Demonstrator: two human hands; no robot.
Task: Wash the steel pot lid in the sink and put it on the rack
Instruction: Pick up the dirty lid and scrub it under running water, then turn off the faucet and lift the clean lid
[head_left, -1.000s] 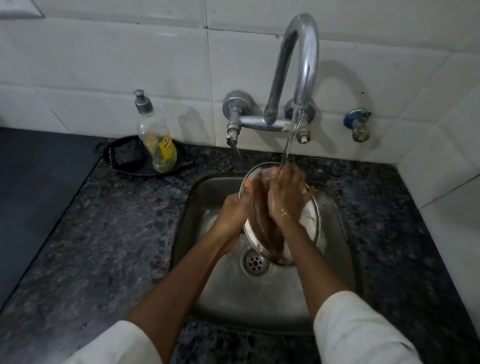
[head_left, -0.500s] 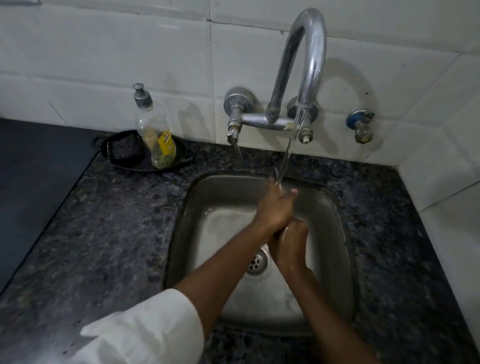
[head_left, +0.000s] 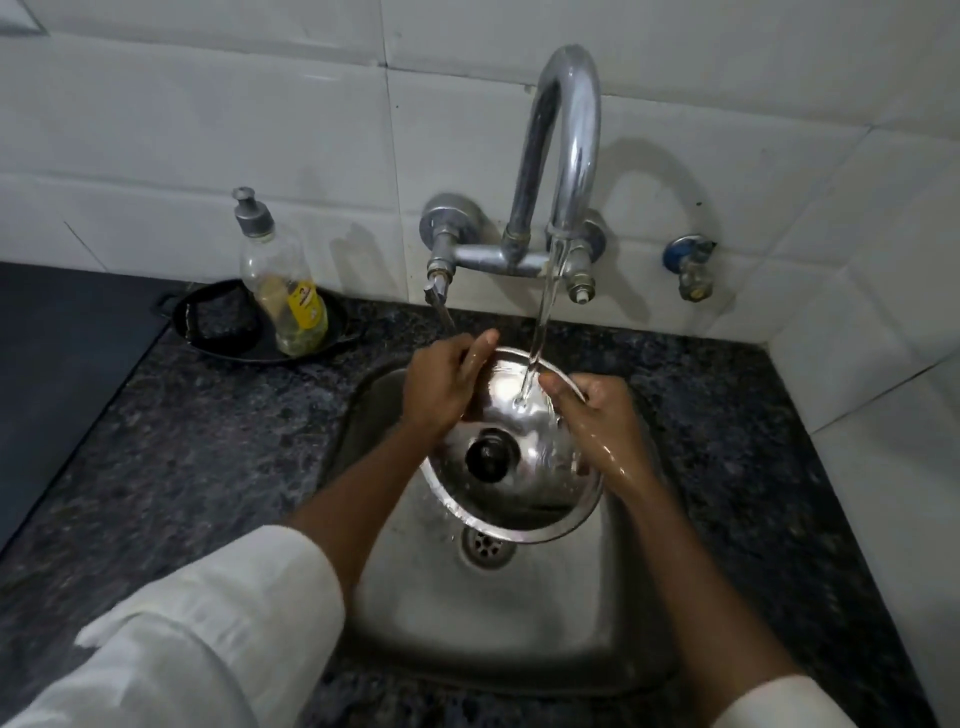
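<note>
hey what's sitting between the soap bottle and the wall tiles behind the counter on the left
Nothing: in the head view the soap bottle stands in a black pan close to the tiles, with only the pan's far rim behind it.

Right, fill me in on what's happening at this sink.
A person is rinsing a steel pot lid over the sink. The left hand grips its far-left rim, the right hand holds the right edge. Water from the tap lands on the lid's top, black knob facing up. No rack is in view, so it is not put away yet.
</note>
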